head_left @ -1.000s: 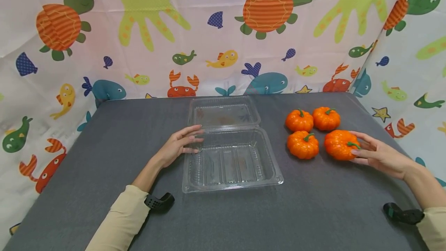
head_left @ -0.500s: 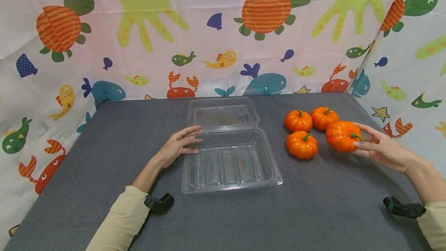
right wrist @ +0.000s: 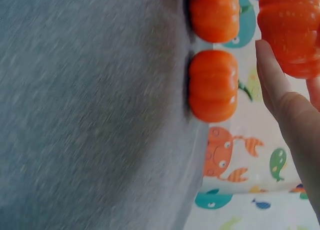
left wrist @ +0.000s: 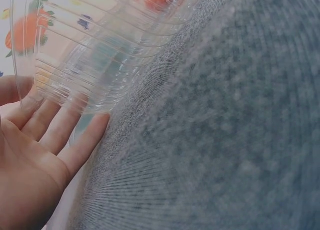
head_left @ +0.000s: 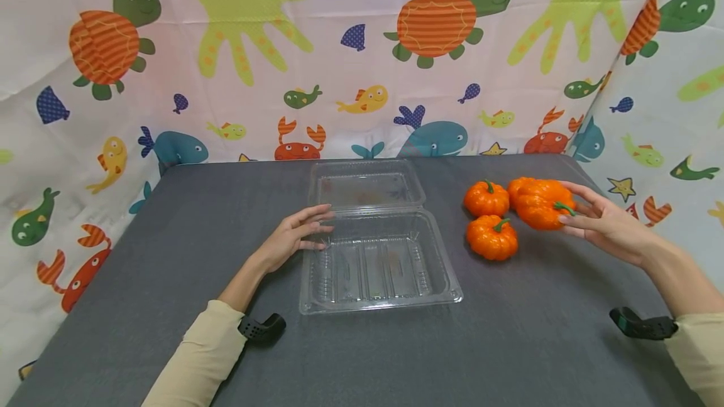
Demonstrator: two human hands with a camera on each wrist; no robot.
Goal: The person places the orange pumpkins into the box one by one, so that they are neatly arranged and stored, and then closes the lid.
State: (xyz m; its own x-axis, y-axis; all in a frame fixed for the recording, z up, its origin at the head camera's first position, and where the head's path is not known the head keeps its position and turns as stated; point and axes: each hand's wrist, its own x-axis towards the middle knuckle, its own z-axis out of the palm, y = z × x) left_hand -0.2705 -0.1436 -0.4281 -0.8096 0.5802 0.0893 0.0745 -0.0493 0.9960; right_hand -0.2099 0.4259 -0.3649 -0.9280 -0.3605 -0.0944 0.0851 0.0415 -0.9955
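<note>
My right hand [head_left: 605,222] grips a glossy orange pumpkin [head_left: 541,206] with a green stem, thumb and fingers around its right side. The right wrist view shows this held pumpkin [right wrist: 292,32] raised off the table. It partly covers another pumpkin [head_left: 517,187] in the head view. Two more pumpkins stand to its left, one at the back [head_left: 485,198] and one nearer [head_left: 491,237]. My left hand [head_left: 290,237] rests at the left side of a clear plastic hinged container [head_left: 379,303], fingers extended against its wall. The container's lid [head_left: 367,184] lies folded back behind it.
A grey cloth covers the table [head_left: 390,363]. Behind and at both sides hangs a white curtain [head_left: 237,102] printed with sea animals. Black wrist devices, one left [head_left: 262,328] and one right [head_left: 641,325], hang below the forearms.
My right hand has lifted the pumpkin off the table and carried it up and slightly left, over the back right pumpkin in the head view. My left hand stays at the container.
</note>
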